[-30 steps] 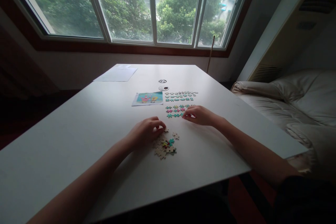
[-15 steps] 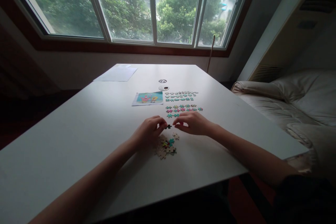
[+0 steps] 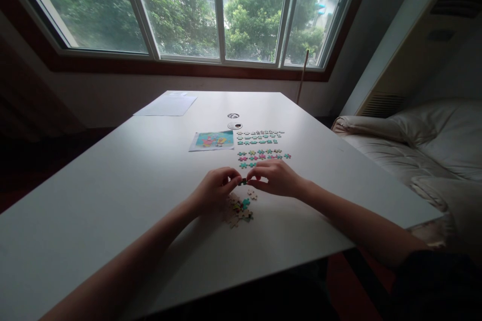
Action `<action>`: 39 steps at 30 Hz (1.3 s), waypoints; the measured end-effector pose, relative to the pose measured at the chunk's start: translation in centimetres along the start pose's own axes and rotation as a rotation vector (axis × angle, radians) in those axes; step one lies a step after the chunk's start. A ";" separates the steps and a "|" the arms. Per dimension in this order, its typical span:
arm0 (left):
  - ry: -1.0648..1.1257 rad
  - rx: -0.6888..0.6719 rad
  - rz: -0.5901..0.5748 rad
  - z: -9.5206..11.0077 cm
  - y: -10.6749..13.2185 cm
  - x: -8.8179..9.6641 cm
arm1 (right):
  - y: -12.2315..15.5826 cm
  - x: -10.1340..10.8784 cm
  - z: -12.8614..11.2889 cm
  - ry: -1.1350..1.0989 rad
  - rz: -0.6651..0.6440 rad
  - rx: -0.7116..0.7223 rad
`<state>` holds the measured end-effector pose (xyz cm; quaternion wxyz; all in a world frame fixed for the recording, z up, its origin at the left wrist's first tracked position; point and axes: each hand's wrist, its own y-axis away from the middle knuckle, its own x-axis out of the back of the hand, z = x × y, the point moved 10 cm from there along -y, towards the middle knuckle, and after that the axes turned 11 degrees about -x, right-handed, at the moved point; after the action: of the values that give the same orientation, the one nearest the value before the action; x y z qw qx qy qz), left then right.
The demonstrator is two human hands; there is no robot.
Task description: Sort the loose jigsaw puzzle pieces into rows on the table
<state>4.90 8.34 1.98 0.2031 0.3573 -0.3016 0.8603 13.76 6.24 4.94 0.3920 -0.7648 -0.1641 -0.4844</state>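
Note:
My left hand (image 3: 214, 191) and my right hand (image 3: 274, 178) meet over the white table (image 3: 113, 200), fingertips pinched together on one small dark puzzle piece (image 3: 244, 181) held between them. Just below the hands lies a loose heap of puzzle pieces (image 3: 238, 209), some face down. Beyond my right hand, sorted puzzle pieces (image 3: 263, 156) lie in neat rows, with a further group of rows (image 3: 259, 137) behind them. A colourful reference picture (image 3: 212, 141) lies flat to the left of the rows.
Two small round objects (image 3: 234, 121) sit behind the picture. A sheet of paper (image 3: 166, 106) lies at the far left of the table. A bed with pale bedding (image 3: 422, 145) stands right of the table. Windows (image 3: 211, 10) fill the far wall.
My right hand left the sorted rows and came back towards my left hand. The left hand lifted a small dark piece off the heap, and both hands now pinch it.

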 end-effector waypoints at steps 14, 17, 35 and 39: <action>0.000 -0.023 -0.020 0.2 0.0 -0.3 | 0.1 -0.4 0.7 -0.006 -0.067 0.024; 0.008 -0.021 -0.024 0.2 0.0 -0.3 | 0.2 -0.4 0.5 0.004 -0.046 0.034; 0.005 -0.080 -0.023 0.2 0.3 -0.2 | 0.2 4.7 3.7 -0.008 0.289 -0.086; 0.022 -0.147 -0.112 0.8 0.5 -1.2 | 0.4 5.3 3.7 -0.005 0.336 -0.084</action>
<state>5.83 7.28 1.39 0.2799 0.3483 -0.3413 0.8269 18.80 8.12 8.56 0.4348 -0.7982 -0.0144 -0.4167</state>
